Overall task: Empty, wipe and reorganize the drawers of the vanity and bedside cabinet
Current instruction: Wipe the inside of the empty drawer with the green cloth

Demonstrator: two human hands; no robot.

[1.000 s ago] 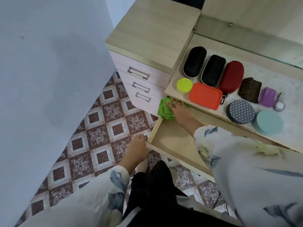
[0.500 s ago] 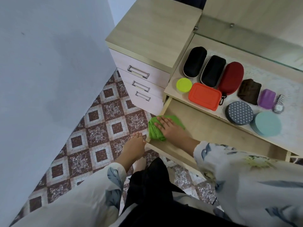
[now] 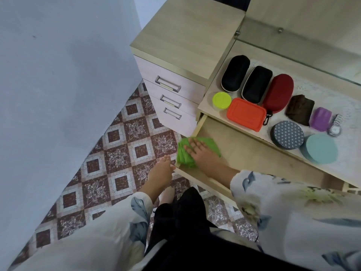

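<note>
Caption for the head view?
Right hand presses a folded green cloth into the near-left corner of the open wooden vanity drawer; left hand touches its front.

Right hand point(image 3: 199, 153) is flat, palm down, fingers straight and a bit spread, pressing on a green cloth point(image 3: 185, 156). That forearm reaches in from the lower right, bare from wrist to a loose pale printed sleeve point(image 3: 283, 202). Left hand point(image 3: 162, 171) sits lower and just beside it, back up, fingers look fairly straight, tips at the drawer's point(image 3: 244, 153) front corner. Left arm comes up from the bottom in a matching sleeve.
</note>
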